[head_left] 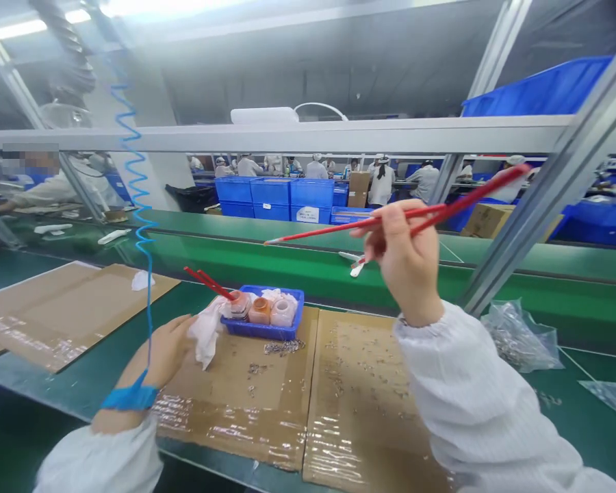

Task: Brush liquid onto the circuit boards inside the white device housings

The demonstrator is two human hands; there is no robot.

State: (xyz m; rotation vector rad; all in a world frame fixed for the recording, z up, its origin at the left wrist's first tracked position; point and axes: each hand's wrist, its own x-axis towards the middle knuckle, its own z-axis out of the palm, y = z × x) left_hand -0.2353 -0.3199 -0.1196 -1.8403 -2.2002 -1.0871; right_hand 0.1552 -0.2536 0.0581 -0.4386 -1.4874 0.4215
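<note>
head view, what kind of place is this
Probably a factory assembly line: a green conveyor belt runs across in front, blue plastic crates sit behind it, and workers in white coats and caps are busy beyond. The right hand holds two red-handled brushes.

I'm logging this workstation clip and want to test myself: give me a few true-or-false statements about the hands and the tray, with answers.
1. The right hand holds long red sticks raised above the table. True.
2. The left hand touches a white cloth. True.
3. The blue tray is empty. False: it holds small jars, one with red sticks in it.
4. The left wrist is bare. False: it wears a blue strap tied to a coiled blue cord.
</note>
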